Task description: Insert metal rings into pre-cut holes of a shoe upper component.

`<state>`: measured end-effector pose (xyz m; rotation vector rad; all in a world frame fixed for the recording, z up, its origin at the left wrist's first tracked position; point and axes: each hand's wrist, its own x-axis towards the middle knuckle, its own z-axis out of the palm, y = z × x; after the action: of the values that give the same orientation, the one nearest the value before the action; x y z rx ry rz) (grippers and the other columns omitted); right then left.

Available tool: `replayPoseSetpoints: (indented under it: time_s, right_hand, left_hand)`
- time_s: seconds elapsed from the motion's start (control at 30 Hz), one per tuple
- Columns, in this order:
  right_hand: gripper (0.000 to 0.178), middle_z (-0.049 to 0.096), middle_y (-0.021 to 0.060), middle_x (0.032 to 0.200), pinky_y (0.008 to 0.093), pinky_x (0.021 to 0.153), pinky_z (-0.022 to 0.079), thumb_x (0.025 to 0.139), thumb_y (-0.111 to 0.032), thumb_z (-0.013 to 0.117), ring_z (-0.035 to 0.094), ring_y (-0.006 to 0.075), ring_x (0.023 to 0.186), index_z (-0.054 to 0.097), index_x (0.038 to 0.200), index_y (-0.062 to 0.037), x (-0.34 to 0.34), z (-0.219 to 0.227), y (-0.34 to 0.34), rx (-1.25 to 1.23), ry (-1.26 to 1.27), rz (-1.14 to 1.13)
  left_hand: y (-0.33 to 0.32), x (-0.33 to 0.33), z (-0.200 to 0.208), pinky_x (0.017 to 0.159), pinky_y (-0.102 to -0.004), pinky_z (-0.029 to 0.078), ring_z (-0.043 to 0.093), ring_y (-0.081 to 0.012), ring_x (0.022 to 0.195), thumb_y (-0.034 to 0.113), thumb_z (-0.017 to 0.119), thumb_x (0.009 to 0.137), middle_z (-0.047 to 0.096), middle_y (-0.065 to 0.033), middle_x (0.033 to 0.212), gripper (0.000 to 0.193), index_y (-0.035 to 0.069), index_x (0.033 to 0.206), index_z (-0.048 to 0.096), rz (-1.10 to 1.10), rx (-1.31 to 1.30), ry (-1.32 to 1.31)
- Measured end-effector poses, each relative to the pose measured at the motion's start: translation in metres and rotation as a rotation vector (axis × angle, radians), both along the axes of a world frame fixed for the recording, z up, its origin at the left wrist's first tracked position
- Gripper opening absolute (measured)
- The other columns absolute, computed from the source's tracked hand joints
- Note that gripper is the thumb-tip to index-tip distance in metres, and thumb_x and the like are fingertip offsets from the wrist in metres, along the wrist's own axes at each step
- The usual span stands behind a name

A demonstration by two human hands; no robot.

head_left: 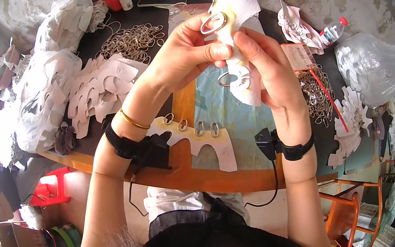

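Raised over the table is a white, curved cut-out piece (247, 9) of soft sheet material, with yellowish stains and oval metal rings on it. My left hand (182, 54) pinches its left side between thumb and fingers, just under the upper metal ring (214, 29). Closed on the other side of the piece is my right hand (273, 68), its thumb and fingertips near the left thumb. A lower ring (221, 81) hangs by a gathered, folded part. Below my hands, a similar white piece (216, 152) lies flat with several upright rings (200, 128) along its yellowish edge.
Piles of metal rings lie at back left (137, 41) and right (317, 98). White cut pieces (95, 90) are stacked beside plastic bags (55, 78). A red stick (331, 103), a bottle (331, 33) and a clear bag (372, 64) are at right. A chair (346, 211) stands lower right.
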<state>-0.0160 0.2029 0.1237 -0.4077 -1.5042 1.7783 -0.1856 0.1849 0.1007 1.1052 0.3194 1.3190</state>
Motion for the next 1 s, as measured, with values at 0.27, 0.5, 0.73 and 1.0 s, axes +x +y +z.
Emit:
replayPoseSetpoints:
  time_s: [0.27, 0.5, 0.73, 1.0]
  right_hand:
    - [0.023, 0.054, -0.0023, 0.077, 0.0173, 0.059, 0.039, 0.09, -0.025, 0.055, 0.046, 0.001, 0.068, 0.056, 0.085, -0.0032, -0.001, -0.01, 0.008, 0.302, -0.023, -0.303]
    - [0.03, 0.058, -0.002, 0.072, 0.0174, 0.058, 0.04, 0.089, -0.029, 0.058, 0.049, 0.0021, 0.065, 0.06, 0.096, 0.0001, 0.014, 0.011, 0.01, -0.091, 0.034, -0.291]
    - [0.021, 0.063, 0.0012, 0.07, 0.0191, 0.056, 0.043, 0.084, -0.016, 0.063, 0.055, 0.0037, 0.063, 0.064, 0.091, 0.0036, 0.007, 0.005, 0.005, 0.329, -0.193, -0.365]
    - [0.022, 0.063, 0.0019, 0.078, 0.0185, 0.063, 0.043, 0.084, -0.019, 0.063, 0.056, 0.0035, 0.07, 0.063, 0.093, 0.0011, 0.004, 0.002, 0.004, 0.19, 0.021, -0.252]
  left_hand:
    - [-0.009, 0.018, 0.008, 0.07, -0.0197, 0.051, 0.059, -0.0074, 0.076, 0.004, 0.065, 0.08, 0.062, -0.0021, 0.09, 0.018, 0.006, 0.096, 0.057, 0.149, -0.157, 0.011]
    - [-0.013, 0.021, 0.008, 0.072, -0.0201, 0.05, 0.058, -0.0079, 0.08, 0.007, 0.064, 0.082, 0.063, -0.0027, 0.089, 0.008, 0.006, 0.087, 0.057, 0.174, -0.285, -0.124]
    - [-0.015, 0.021, 0.009, 0.065, -0.0146, 0.05, 0.059, -0.0038, 0.077, 0.005, 0.063, 0.082, 0.063, 0.0023, 0.083, 0.008, 0.009, 0.088, 0.061, 0.346, -0.218, -0.021]
    - [-0.011, 0.013, 0.006, 0.062, -0.0115, 0.053, 0.057, -0.0082, 0.078, 0.012, 0.055, 0.089, 0.058, -0.0046, 0.093, 0.016, 0.003, 0.102, 0.057, -0.29, -0.522, -0.521]
